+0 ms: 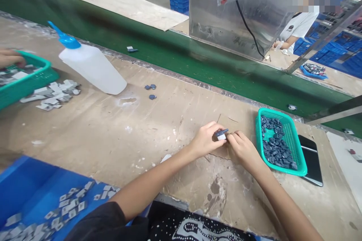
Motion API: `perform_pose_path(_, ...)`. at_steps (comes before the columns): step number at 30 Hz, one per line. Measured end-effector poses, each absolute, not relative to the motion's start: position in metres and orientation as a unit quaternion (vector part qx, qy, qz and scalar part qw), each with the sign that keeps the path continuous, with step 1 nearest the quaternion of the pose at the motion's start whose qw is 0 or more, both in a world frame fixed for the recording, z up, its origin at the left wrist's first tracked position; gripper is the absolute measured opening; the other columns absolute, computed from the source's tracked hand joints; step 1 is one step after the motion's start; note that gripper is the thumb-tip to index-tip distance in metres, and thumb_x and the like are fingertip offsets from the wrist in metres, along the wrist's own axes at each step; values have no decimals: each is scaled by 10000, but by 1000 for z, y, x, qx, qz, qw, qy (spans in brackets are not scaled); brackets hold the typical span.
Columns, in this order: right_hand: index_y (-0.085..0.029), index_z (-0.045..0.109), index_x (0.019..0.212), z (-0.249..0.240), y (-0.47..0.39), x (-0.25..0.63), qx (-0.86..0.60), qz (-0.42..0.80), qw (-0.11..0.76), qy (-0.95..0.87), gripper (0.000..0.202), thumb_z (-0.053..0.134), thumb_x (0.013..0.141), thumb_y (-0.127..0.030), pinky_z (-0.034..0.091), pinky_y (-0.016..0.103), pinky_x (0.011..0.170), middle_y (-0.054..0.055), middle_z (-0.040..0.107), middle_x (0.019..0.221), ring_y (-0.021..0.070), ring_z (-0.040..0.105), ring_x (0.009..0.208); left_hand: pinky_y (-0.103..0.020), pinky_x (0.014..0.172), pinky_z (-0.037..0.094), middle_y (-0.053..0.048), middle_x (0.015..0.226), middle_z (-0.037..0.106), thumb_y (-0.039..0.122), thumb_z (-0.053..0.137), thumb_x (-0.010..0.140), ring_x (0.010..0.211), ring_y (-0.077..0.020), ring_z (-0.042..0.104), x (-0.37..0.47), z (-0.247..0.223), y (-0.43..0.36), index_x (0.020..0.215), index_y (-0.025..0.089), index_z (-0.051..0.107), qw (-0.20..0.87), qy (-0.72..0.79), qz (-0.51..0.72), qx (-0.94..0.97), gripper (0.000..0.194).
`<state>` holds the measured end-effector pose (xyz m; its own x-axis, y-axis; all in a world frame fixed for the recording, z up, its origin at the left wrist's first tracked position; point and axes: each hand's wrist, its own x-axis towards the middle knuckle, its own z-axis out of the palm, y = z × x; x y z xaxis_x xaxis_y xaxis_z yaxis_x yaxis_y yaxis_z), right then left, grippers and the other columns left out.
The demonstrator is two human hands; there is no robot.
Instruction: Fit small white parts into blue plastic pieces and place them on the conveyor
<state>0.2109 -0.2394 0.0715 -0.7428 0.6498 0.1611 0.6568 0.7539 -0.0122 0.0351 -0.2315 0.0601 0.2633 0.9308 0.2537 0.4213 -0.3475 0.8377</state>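
Between the thumb and fingers of my left hand point(206, 140) is a small dark-grey and white plastic part point(221, 134), held just above the cardboard-covered bench. My right hand point(242, 148) is closed beside it, fingertips at the part's right end; whatever they pinch is hidden. To the right of my hands stands a green basket point(299, 158) with many small dark-grey plastic pieces point(278, 150) in it. Several similar loose dark pieces point(152, 97) lie farther off on the bench.
A white squeeze bottle point(94, 68) lies tilted at left, near pale parts point(56, 94) and another green basket point(42, 73) with a co-worker's hand point(11, 58). A blue bin point(31, 177) is lower left. A phone point(312, 162) lies right; a green conveyor belt point(169, 58) runs behind.
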Motion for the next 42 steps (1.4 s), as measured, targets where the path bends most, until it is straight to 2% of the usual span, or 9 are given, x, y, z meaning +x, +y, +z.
perform_pose_path(3, -160, 468, 852, 73, -238, 214, -351, 4, 92, -932, 204, 307, 855, -35, 420, 366, 656, 108, 515, 793, 262, 445, 739, -246, 772, 446, -9, 892, 593, 157, 585, 699, 835, -143, 570, 33, 59, -229, 896, 207, 576, 329, 455, 402, 724, 203)
perform_pose_path(6, -180, 454, 872, 73, -237, 219, -433, 87, 239, -865, 149, 348, 855, -76, 435, 356, 667, 91, 542, 834, 246, 492, 775, -247, 807, 436, -12, 937, 596, 123, 559, 727, 890, -144, 563, 31, 60, -228, 925, 204, 564, 332, 434, 413, 728, 215)
perform_pose_path(9, -208, 421, 858, 76, -239, 216, -493, 248, 416, -723, 105, 511, 827, -164, 464, 335, 698, 65, 580, 904, 217, 554, 811, -236, 812, 433, -9, 933, 604, 124, 566, 734, 889, -136, 564, 31, 62, -229, 932, 193, 559, 335, 420, 422, 730, 210)
perform_pose_path(13, -219, 375, 828, 78, -244, 203, -457, 420, 508, -597, 255, 621, 763, -191, 481, 311, 722, 39, 607, 872, 199, 589, 834, -237, 813, 436, -14, 956, 608, 148, 570, 741, 894, -137, 565, 33, 64, -232, 955, 195, 561, 341, 416, 423, 729, 220)
perform_pose_path(27, -208, 425, 820, 71, -256, 191, -506, 340, 492, -621, 196, 615, 791, -248, 469, 332, 785, 40, 568, 853, 219, 581, 905, -238, 806, 483, -41, 957, 634, 169, 574, 770, 870, -125, 596, 32, 63, -236, 997, 157, 585, 277, 382, 469, 746, 227)
perform_pose_path(32, -203, 472, 771, 81, -259, 194, -448, 446, 550, -546, 212, 683, 769, -220, 460, 236, 760, 14, 570, 805, 162, 577, 853, -237, 809, 503, -78, 978, 620, 196, 557, 805, 901, -125, 592, 32, 66, -241, 1052, 128, 551, 226, 322, 497, 773, 256)
perform_pose_path(35, -225, 519, 925, 90, -259, 202, -386, 606, 480, -503, 227, 687, 781, -277, 458, 241, 756, 25, 566, 898, 162, 553, 872, -258, 834, 505, -93, 1022, 600, 163, 504, 835, 959, -137, 574, 33, 73, -246, 1097, 138, 522, 208, 282, 496, 794, 263)
perform_pose_path(38, -238, 481, 1092, 96, -264, 206, -322, 746, 391, -432, 411, 699, 764, -356, 465, 267, 723, 41, 553, 934, 180, 551, 841, -295, 852, 507, -98, 1024, 591, 139, 475, 847, 991, -154, 558, 34, 80, -252, 1096, 138, 515, 201, 248, 500, 805, 253)
perform_pose_path(42, -275, 457, 1004, 98, -276, 204, -299, 762, 432, -378, 467, 785, 672, -311, 436, 190, 629, -24, 533, 816, 122, 531, 698, -329, 849, 509, -113, 1027, 590, 112, 473, 840, 988, -174, 552, 36, 87, -262, 1097, 110, 509, 192, 222, 501, 814, 259)
